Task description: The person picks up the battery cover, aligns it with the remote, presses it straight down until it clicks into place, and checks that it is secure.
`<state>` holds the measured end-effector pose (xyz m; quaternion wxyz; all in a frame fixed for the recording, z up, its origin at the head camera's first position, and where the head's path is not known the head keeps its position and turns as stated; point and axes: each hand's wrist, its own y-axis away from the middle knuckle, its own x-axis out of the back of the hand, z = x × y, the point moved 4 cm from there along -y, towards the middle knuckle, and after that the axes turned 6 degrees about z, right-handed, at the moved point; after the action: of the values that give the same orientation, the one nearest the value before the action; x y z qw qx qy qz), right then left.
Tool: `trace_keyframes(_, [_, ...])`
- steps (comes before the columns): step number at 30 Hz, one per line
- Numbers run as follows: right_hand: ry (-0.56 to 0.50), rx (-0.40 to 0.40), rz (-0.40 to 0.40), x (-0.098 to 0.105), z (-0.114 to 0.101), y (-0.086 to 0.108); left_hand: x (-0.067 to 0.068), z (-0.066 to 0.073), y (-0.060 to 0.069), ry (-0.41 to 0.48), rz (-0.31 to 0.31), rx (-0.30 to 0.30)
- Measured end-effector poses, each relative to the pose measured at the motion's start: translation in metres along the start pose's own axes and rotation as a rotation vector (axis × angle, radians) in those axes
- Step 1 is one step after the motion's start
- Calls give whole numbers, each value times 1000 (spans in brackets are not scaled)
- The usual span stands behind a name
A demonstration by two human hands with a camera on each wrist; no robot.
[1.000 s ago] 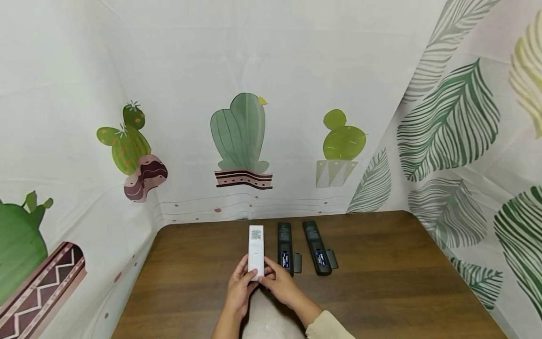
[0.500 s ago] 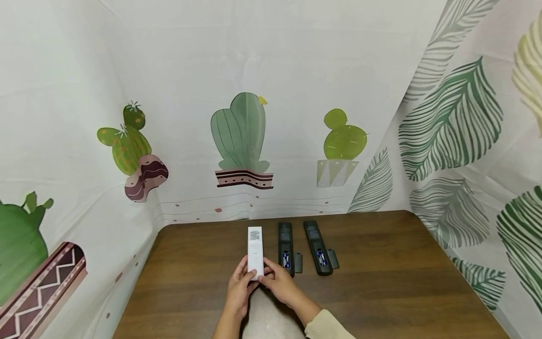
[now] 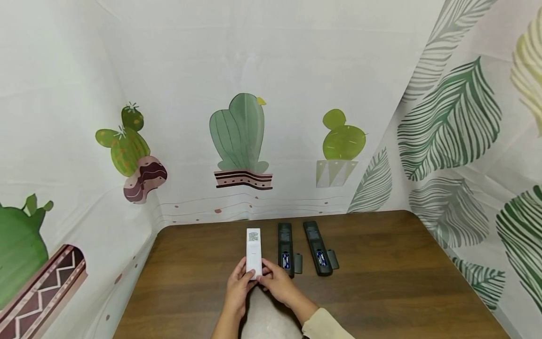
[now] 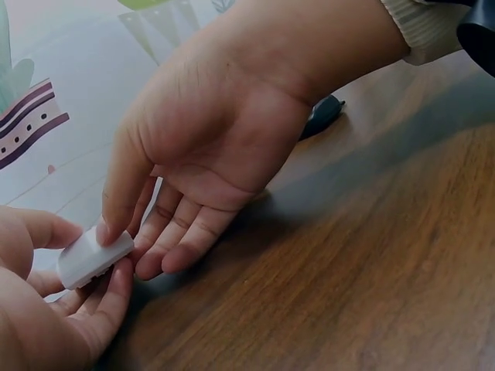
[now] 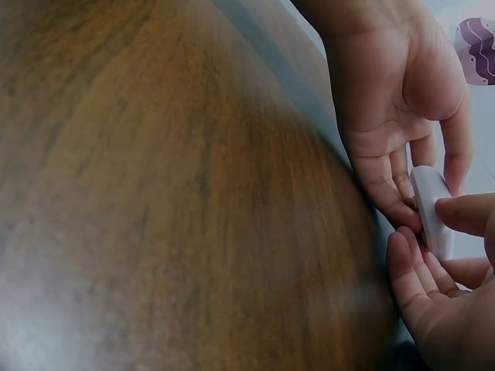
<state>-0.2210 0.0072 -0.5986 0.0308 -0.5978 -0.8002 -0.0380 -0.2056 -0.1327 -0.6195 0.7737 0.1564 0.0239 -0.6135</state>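
Both hands hold a white remote control (image 3: 254, 247) by its near end, its labelled back turned up. My left hand (image 3: 236, 291) grips the left side with the thumb on top; my right hand (image 3: 280, 285) pinches the right side, thumb also on the back. In the left wrist view, the end of the white remote (image 4: 94, 259) shows between the thumbs, with fingers under it. From the right wrist view, the remote (image 5: 433, 212) appears edge-on between the two hands. Its button side is mostly hidden.
Right of the hands, two black remotes (image 3: 285, 234) (image 3: 312, 234) lie face down on the wooden table (image 3: 394, 282). Blue batteries (image 3: 285, 260) show in their uncovered compartments. A loose battery cover (image 3: 298, 263) lies beside each. A patterned cloth (image 3: 292, 141) hangs behind and around the table.
The white remote's far end has come slightly lower and to the left in the head view. Both hands keep their hold on it; the black remotes stay put.
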Motion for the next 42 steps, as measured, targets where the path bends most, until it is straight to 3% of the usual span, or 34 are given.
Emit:
trace_keyframes(8, [7, 6, 7, -5, 2, -5, 2, 3, -2, -13, 27, -10])
trace_keyframes(20, [23, 17, 27, -5, 8, -7, 1, 1, -6, -98, -4, -18])
trace_keyframes(30, [28, 11, 40, -7, 11, -9, 0, 2, -6, -154, 9, -38])
trace_keyframes(35, [45, 20, 54, -9, 11, -9, -2, 3, -4, -159, 47, -30])
trace_keyframes(42, [86, 15, 67, -7, 9, -7, -7, 5, -3, -276, 129, -58])
